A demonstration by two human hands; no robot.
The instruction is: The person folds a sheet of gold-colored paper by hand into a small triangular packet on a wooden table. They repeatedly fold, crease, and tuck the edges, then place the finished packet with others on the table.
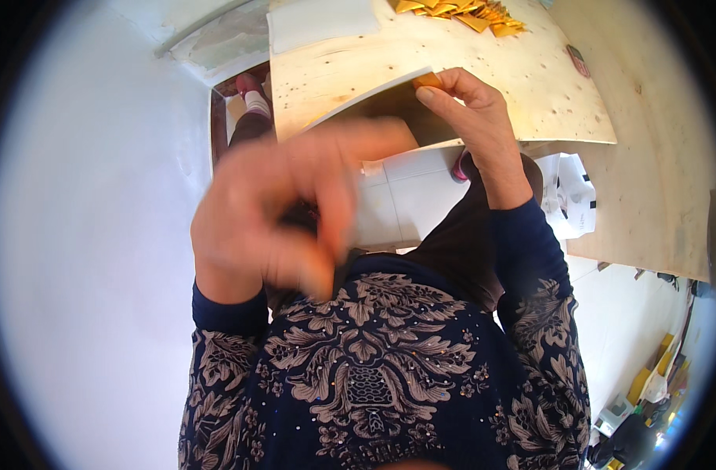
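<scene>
Navy sleeves patterned with beige floral scrolls; beyond them, pale speckled plywood board carrying a heap of golden folded papers.

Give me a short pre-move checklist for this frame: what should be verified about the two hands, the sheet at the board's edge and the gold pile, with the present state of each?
1. Right hand has a grip on the small gold piece at the board's near edge: ok, thumb and fingers pinch it.
2. Thin dark sheet is steady: cannot tell, its white edge is lifted off the plywood board.
3. Left hand is in position: not ok, it is raised mid-air and blurred.
4. Left hand holds something: cannot tell, blur hides the fingers.
5. Pile of folded gold pieces sits on the board: ok, at the far edge, partly cut off.
</scene>
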